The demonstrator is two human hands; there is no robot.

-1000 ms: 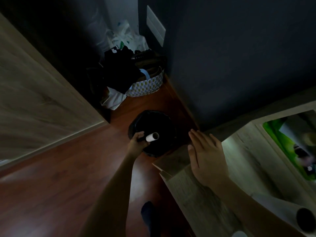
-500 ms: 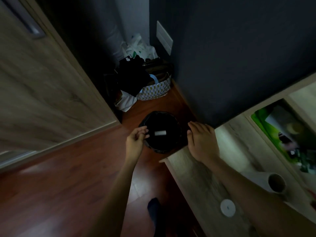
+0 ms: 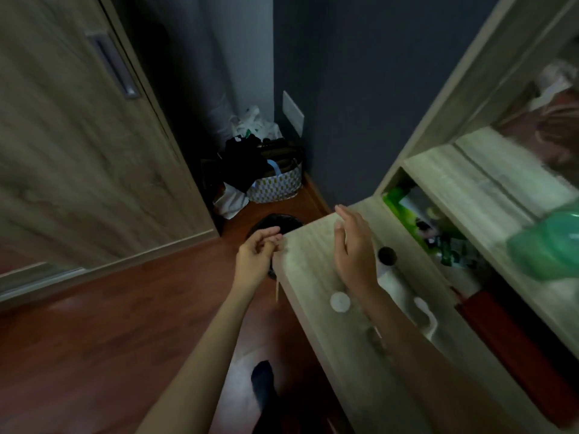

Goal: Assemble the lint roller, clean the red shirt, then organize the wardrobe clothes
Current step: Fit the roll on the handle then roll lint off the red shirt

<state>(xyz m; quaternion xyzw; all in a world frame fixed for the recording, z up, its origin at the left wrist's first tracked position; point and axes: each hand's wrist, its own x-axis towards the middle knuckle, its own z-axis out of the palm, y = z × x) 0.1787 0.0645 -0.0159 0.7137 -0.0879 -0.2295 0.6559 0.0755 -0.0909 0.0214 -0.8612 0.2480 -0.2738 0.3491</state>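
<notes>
Two hands are out in front of us. Our left hand [image 3: 258, 256] is by the corner of the wooden top [image 3: 310, 249], just above the black bin [image 3: 275, 222] on the floor. Its fingers are loosely bent, and we see nothing in them. Our right hand [image 3: 355, 250] is over the wooden top with its fingers straight and close together. It holds nothing, and we cannot tell if it touches the wood.

Just beside that hand, on the right, lies the white lint roll [image 3: 387, 258] with its dark hole facing us. Near it lies a curved white handle [image 3: 424, 314]. A small round white cap [image 3: 340, 302] sits by our right wrist. On the shelf further right lies a red thing [image 3: 517, 355], too blurry for us to tell if it is the shirt. A patterned basket [image 3: 279, 186] with dark clothes stands in the corner.
</notes>
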